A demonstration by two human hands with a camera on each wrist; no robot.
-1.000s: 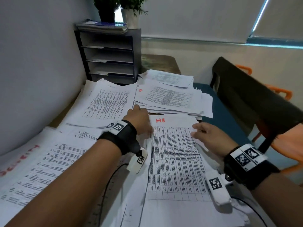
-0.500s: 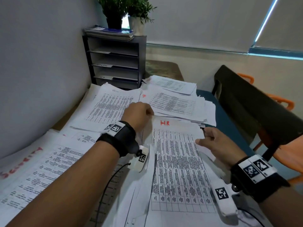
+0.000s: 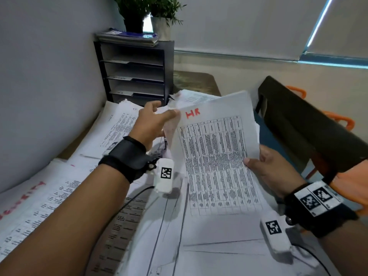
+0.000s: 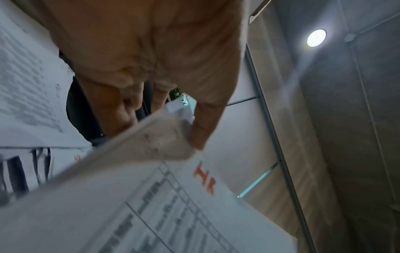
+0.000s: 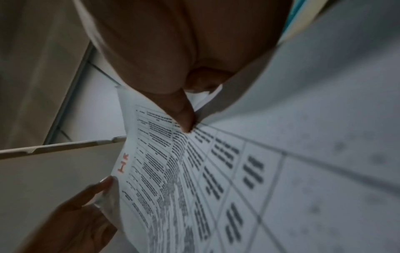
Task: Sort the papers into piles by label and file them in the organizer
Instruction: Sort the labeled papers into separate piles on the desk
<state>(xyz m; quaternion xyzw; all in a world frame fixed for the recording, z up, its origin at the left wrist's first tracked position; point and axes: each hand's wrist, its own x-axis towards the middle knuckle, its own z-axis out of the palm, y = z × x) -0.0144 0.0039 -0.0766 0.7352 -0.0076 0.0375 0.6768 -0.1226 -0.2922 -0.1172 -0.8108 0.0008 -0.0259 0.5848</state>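
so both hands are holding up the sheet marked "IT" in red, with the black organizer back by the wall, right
Not quite: the red label reads "HR", not "IT". The head view shows it at the top of the sheet, and the left wrist view shows it too. The rest holds: the left hand pinches the top corner, the right hand grips the right edge, and the black organizer stands by the wall.

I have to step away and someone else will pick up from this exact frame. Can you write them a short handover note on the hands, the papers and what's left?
Left hand: pinches the top left corner of the HR sheet, thumb on top.
Right hand: grips the same sheet at its right edge, thumb on the print.
The sheet is raised and tilted above the desk; it is not yet on any pile.
Done: several piles lie across the desk, one marked in red at the left.
Left: put the HR sheet with its matching pile, sort the loose papers beneath, then file the piles in the organizer at the back by the wall.
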